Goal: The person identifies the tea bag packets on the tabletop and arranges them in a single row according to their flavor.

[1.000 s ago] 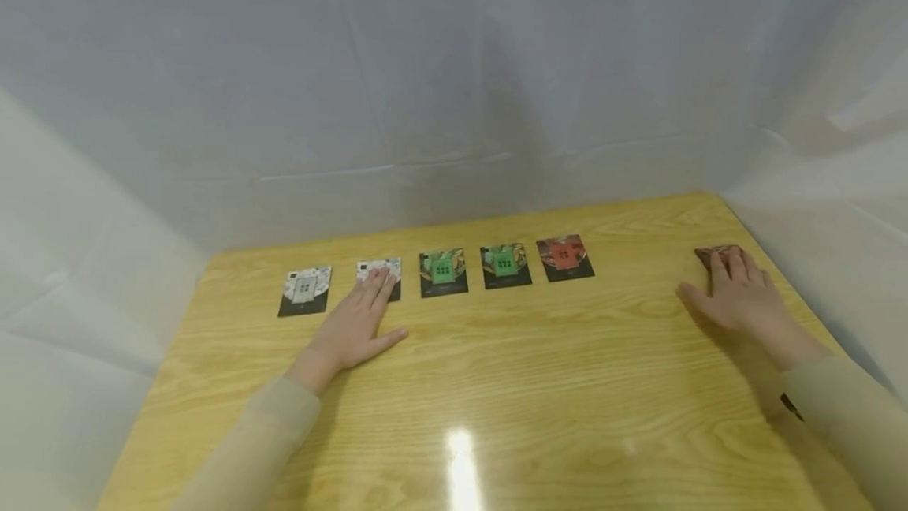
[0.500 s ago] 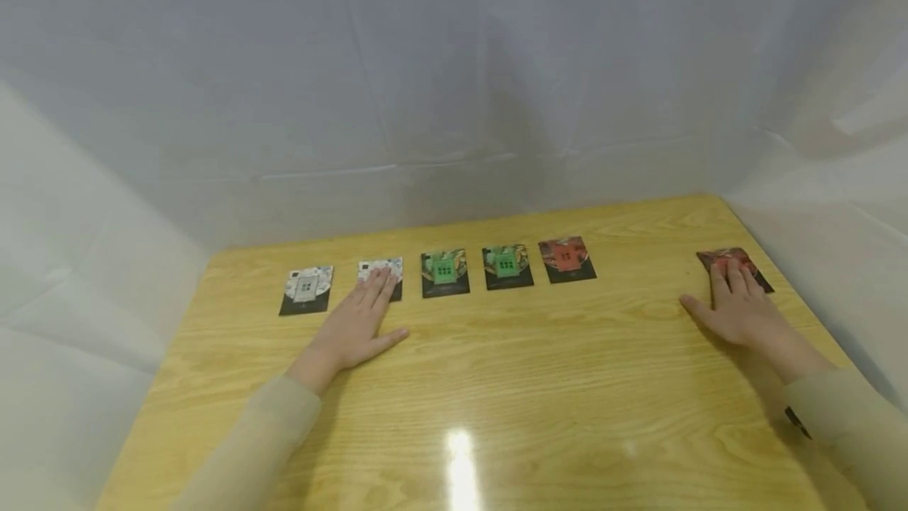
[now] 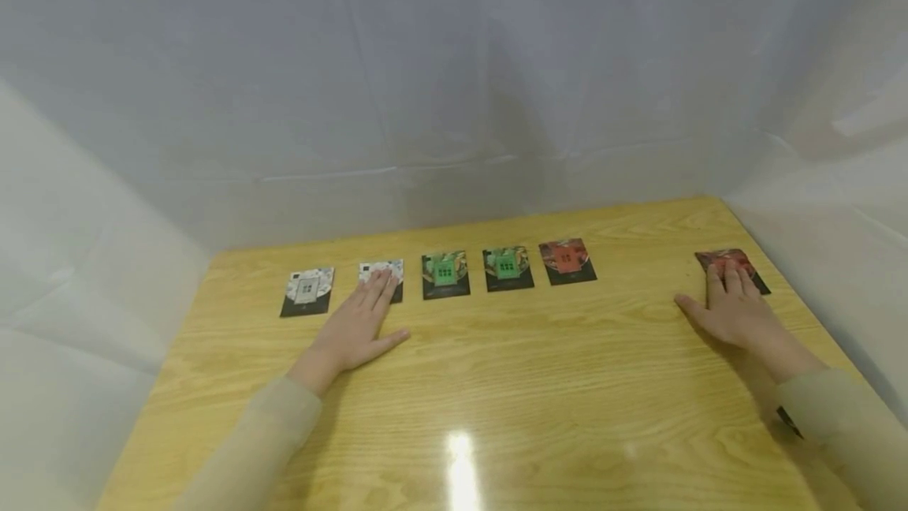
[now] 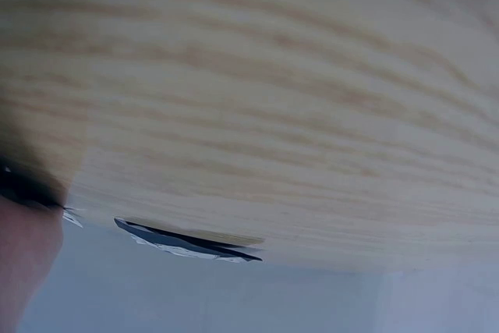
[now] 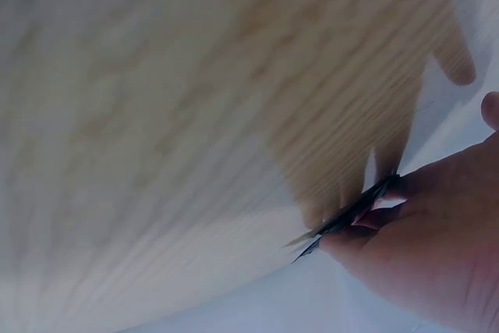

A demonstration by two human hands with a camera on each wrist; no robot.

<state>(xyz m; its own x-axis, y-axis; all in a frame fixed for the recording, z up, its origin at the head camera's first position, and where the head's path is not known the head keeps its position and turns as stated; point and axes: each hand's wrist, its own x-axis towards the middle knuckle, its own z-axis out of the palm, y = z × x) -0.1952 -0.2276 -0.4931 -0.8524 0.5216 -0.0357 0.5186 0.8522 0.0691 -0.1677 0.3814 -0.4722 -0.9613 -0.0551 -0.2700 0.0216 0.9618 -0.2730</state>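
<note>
Flat on the table lies a white and black packet [image 3: 397, 290], partly hidden under my left hand [image 3: 355, 328], whose straight fingers rest on it with the thumb spread aside. At the far right, my right hand [image 3: 741, 314] rests its extended fingertips on a red and black packet [image 3: 755, 278], near the table's right edge. In the right wrist view those fingers [image 5: 351, 239] press on the thin dark packet [image 5: 355, 212]. Part of my left hand [image 4: 27, 259] shows at the lower left of the left wrist view, beside a packet [image 4: 187, 243] seen edge-on.
Another white packet [image 3: 307, 292] lies left of my left hand. To its right are two green packets [image 3: 444, 274] [image 3: 508, 267] and a red packet [image 3: 567, 261], roughly in a row. The wooden table [image 3: 511, 385] is bounded by pale sheets [image 3: 426, 85] at the back and sides.
My right hand has drawn back slightly towards me, and more of the red packet under it shows, now lying flat. My left hand stays on the white packet.
</note>
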